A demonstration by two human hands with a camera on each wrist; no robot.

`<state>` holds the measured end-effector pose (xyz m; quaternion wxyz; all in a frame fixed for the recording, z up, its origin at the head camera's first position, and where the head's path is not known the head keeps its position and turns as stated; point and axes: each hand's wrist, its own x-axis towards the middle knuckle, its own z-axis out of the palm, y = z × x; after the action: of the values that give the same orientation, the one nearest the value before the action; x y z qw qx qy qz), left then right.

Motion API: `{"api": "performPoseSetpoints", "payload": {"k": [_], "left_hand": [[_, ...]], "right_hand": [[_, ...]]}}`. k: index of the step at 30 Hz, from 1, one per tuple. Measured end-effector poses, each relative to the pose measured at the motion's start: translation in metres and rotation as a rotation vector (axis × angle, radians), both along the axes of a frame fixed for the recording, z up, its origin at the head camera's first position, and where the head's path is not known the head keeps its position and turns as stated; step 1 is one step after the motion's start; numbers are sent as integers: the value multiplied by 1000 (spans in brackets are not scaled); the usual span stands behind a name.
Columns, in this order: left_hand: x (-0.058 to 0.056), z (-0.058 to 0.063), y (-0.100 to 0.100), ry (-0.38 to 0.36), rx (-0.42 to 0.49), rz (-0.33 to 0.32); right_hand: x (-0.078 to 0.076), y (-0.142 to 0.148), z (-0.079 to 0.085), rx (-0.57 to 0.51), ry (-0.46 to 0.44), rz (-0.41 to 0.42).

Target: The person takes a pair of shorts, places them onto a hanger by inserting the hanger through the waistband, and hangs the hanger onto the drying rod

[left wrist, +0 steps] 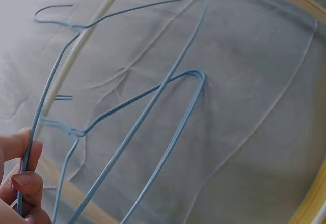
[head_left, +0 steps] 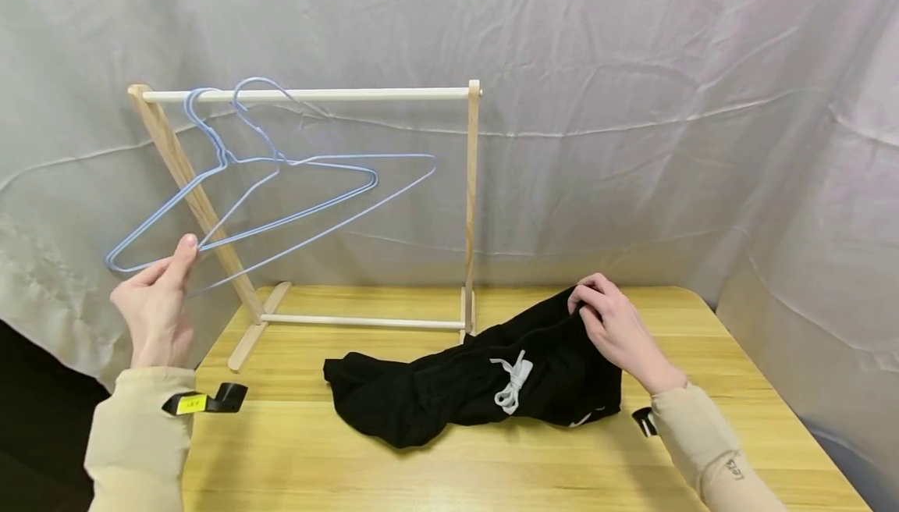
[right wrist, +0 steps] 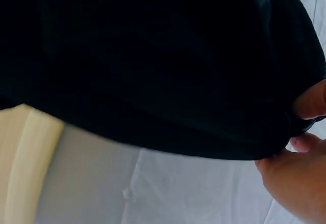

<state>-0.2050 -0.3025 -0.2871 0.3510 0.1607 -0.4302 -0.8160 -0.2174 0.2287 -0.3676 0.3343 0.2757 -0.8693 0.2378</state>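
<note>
My left hand [head_left: 158,305] pinches a blue wire hanger [left wrist: 117,152] by one end, between thumb and fingers. This hanger is tilted, and its hook overlaps the rack's white top rod [head_left: 393,94] in the head view. Behind it, nested blue hangers [head_left: 374,179] hang from the rod near its left end. My right hand [head_left: 618,332] grips the upper right edge of black shorts [head_left: 449,395] and lifts that edge. The rest of the shorts lies rumpled, a white drawstring bow [head_left: 515,383] on top. In the right wrist view, dark cloth [right wrist: 153,81] covers most of the picture.
The small rack has a wooden left post [head_left: 179,161], a wooden right post [head_left: 472,208] and a white lower bar [head_left: 365,322]. It stands at the back left of the wood-grain table [head_left: 702,356]. A grey curtain [head_left: 632,106] hangs close behind.
</note>
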Motion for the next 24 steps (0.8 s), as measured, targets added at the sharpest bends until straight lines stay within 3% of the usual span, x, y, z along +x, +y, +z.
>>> {"api": "performPoseSetpoints", "payload": {"k": [4,12,19,24], "left_hand": [[9,-10,-4,-5,-15,15],[23,-28,-15,-70,-44,-35],[28,-47,-9,-172,-140,-132],[29,-60,3,-168,-172,-204]], "right_hand": [[-2,-4,-4,-75,-18,-4],[-6,-8,-12,-184,-23,31],[-4,-8,-13,-247,-36,71],[-1,-10,-13,-290,-53,52]]}}
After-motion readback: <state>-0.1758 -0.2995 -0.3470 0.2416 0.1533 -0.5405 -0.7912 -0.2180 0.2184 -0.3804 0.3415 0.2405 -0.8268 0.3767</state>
